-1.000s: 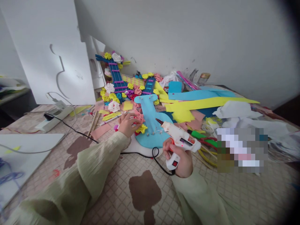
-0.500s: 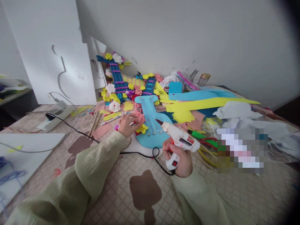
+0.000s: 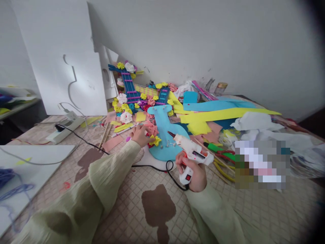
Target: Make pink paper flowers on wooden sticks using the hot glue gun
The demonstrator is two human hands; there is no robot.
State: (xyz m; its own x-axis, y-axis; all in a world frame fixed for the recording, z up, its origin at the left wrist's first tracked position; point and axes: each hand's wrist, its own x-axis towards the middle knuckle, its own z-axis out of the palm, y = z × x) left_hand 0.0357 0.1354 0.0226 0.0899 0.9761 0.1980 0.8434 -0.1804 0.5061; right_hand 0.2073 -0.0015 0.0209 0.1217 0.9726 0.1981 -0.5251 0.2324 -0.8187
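My right hand (image 3: 194, 171) is wrapped round the handle of a white glue gun (image 3: 191, 149). The gun's dark nozzle points up and left, over a light blue guitar-shaped board (image 3: 165, 154). At the board's left edge, my left hand (image 3: 139, 134) has its fingers apart and bent. Their tips touch or nearly touch a yellow crepe-paper flower (image 3: 155, 140) and a pink one (image 3: 152, 128) beside it; no firm hold shows. Small pins and a bent wire stand on the board. Under its lower left edge shows a white sheet (image 3: 157, 163).
Flower-decorated dark blue guitar shapes (image 3: 130, 89) stand behind the board. Yellow (image 3: 228, 115) and blue paper strips lie at back right. The gun's black cord (image 3: 149, 166) crosses the patterned table (image 3: 122, 210) towards a power strip (image 3: 66, 127). Green-handled scissors (image 3: 218, 150) lie right.
My left hand has moved slightly right, closer to the yellow flower. The glue gun has shifted a little left in my right hand, and the view has turned slightly left.
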